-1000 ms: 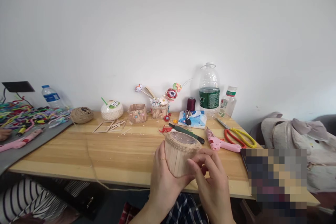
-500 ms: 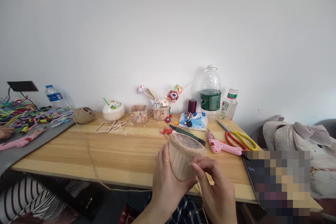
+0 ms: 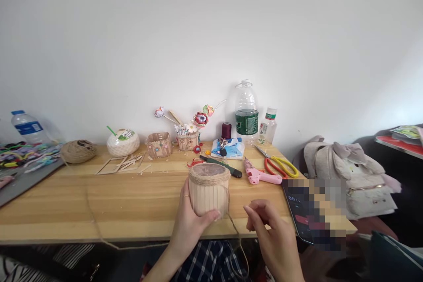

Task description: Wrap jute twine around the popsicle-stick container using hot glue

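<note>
My left hand (image 3: 191, 224) grips a cup made of upright wooden sticks (image 3: 209, 189), its rim wound with brown twine, held just above the near edge of the wooden table (image 3: 132, 198). A strand of twine (image 3: 235, 229) runs from the cup's right side down toward my lap. My right hand (image 3: 271, 233) is to the right of the cup, fingers pinched together near that strand; whether it holds the twine is hard to make out.
Behind the cup lie a dark utility knife (image 3: 220, 165), a pink glue gun (image 3: 259, 175) and yellow-and-red scissors (image 3: 279, 165). Further back: a big water bottle (image 3: 246, 114), small stick baskets (image 3: 158, 144), twine ball (image 3: 78, 151), loose sticks (image 3: 122, 164). A bag (image 3: 346, 172) sits right.
The view has swung to the right. The cup now stands upright in my left hand, and my right hand has drawn away from it to the right and down, the twine trailing.
</note>
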`<state>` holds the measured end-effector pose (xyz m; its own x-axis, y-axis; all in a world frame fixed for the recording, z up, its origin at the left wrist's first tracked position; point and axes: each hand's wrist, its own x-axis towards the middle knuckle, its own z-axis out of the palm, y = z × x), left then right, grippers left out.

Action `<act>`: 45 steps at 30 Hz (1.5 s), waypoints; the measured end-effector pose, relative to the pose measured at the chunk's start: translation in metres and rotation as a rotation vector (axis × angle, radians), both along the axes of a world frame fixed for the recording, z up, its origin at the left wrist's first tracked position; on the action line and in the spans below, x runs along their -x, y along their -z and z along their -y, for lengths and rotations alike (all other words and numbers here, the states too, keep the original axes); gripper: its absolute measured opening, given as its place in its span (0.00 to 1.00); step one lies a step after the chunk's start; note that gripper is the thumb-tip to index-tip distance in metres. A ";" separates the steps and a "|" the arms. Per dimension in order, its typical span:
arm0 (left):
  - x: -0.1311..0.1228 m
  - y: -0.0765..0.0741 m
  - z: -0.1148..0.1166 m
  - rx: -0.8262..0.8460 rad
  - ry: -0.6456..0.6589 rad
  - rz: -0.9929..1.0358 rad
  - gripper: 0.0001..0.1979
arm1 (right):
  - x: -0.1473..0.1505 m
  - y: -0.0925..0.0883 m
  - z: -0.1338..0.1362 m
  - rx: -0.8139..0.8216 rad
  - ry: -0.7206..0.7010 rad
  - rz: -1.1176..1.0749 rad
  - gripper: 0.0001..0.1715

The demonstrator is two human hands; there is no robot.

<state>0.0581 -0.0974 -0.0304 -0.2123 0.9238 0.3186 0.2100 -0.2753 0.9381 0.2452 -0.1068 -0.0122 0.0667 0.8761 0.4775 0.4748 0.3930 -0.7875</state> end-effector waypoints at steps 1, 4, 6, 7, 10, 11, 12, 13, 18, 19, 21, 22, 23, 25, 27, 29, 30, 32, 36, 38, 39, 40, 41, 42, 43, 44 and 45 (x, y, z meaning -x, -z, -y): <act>0.002 0.004 -0.002 -0.006 0.047 0.041 0.44 | -0.001 0.005 -0.003 0.033 0.020 0.008 0.14; 0.006 0.013 -0.008 0.032 0.117 0.077 0.41 | 0.003 0.020 -0.011 0.083 0.007 0.003 0.20; 0.008 0.017 -0.011 0.061 0.083 0.003 0.40 | 0.012 0.025 -0.016 0.083 -0.057 0.001 0.26; 0.009 0.019 -0.012 0.060 0.061 -0.045 0.40 | 0.017 0.027 -0.017 0.078 -0.087 0.002 0.28; 0.011 0.020 -0.013 0.008 0.058 -0.146 0.40 | 0.031 0.031 -0.022 0.075 -0.161 -0.003 0.36; 0.012 0.020 -0.013 -0.008 0.072 -0.166 0.40 | 0.034 0.033 -0.024 0.090 -0.177 -0.019 0.39; 0.013 0.021 -0.013 -0.015 0.085 -0.182 0.41 | 0.037 0.036 -0.025 0.111 -0.186 -0.042 0.42; 0.015 0.022 -0.012 -0.014 0.096 -0.194 0.42 | 0.039 0.039 -0.027 0.136 -0.191 -0.069 0.44; 0.028 0.029 -0.005 0.049 0.161 -0.167 0.42 | 0.040 0.052 -0.031 0.203 -0.247 -0.151 0.48; 0.031 0.030 -0.002 0.060 0.159 -0.160 0.41 | 0.039 0.052 -0.031 0.206 -0.252 -0.153 0.48; 0.036 0.029 0.002 0.064 0.130 -0.163 0.37 | 0.038 0.051 -0.031 0.201 -0.242 -0.151 0.49; 0.038 0.027 0.003 0.054 0.112 -0.170 0.35 | 0.038 0.049 -0.032 0.193 -0.233 -0.144 0.50; 0.040 0.025 0.003 0.040 0.099 -0.176 0.34 | 0.038 0.048 -0.032 0.183 -0.227 -0.136 0.52; 0.042 0.021 0.002 0.020 0.091 -0.183 0.34 | 0.040 0.044 -0.035 0.182 -0.235 -0.118 0.56; 0.042 0.017 -0.001 0.028 0.132 -0.173 0.34 | 0.042 0.041 -0.038 0.211 -0.267 -0.115 0.58; 0.040 0.014 -0.002 0.040 0.176 -0.153 0.33 | 0.045 0.037 -0.041 0.222 -0.308 -0.137 0.57; 0.039 0.012 -0.002 0.032 0.179 -0.146 0.32 | 0.046 0.035 -0.041 0.215 -0.332 -0.168 0.57; 0.036 0.007 0.001 -0.018 0.147 -0.142 0.30 | 0.047 0.030 -0.038 0.217 -0.383 -0.265 0.54; 0.028 -0.007 0.012 -0.112 0.080 -0.121 0.27 | 0.044 0.022 -0.027 0.308 -0.397 -0.405 0.47; 0.024 -0.013 0.016 -0.122 0.064 -0.088 0.25 | 0.043 0.021 -0.022 0.343 -0.379 -0.424 0.44; 0.023 -0.015 0.017 -0.131 0.049 -0.072 0.23 | 0.042 0.021 -0.020 0.365 -0.384 -0.435 0.44; 0.022 -0.018 0.018 -0.145 0.025 -0.057 0.22 | 0.041 0.021 -0.018 0.391 -0.396 -0.449 0.44; 0.022 -0.021 0.018 -0.167 -0.009 -0.049 0.20 | 0.041 0.021 -0.016 0.417 -0.416 -0.462 0.45; 0.022 -0.024 0.018 -0.197 -0.048 -0.051 0.17 | 0.041 0.020 -0.015 0.435 -0.432 -0.476 0.46; 0.023 -0.028 0.018 -0.234 -0.081 -0.068 0.15 | 0.041 0.019 -0.014 0.448 -0.443 -0.489 0.47; 0.025 -0.033 0.017 -0.277 -0.100 -0.095 0.12 | 0.042 0.019 -0.014 0.458 -0.451 -0.502 0.48; 0.027 -0.037 0.016 -0.322 -0.101 -0.132 0.10 | 0.042 0.018 -0.013 0.464 -0.455 -0.513 0.48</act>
<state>0.0315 -0.1136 0.0069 -0.2351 0.7482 0.6204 0.3648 -0.5237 0.7698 0.2032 -0.0936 -0.0299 -0.2311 0.9706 0.0678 -0.1146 0.0420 -0.9925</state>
